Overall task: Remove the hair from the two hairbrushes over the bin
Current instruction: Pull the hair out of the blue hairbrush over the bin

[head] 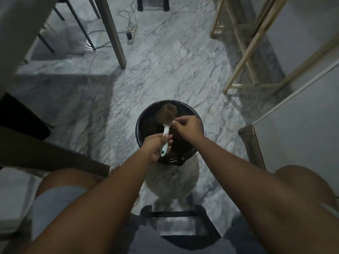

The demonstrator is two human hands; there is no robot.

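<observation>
- Hairbrush (166,123) handle sits clamped in the left hand (156,146), its matted head beyond the fingers, over the bin (199,123) so hair drops in.
- Right hand (187,128) fingertips pinch a tuft at the head's near edge.
- Only 1 brush visible.

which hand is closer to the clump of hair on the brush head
Right. The right hand has its fingertips pinching at the edge of the hair clump over the bin. The left hand is lower down, gripping the brush handle.
</observation>
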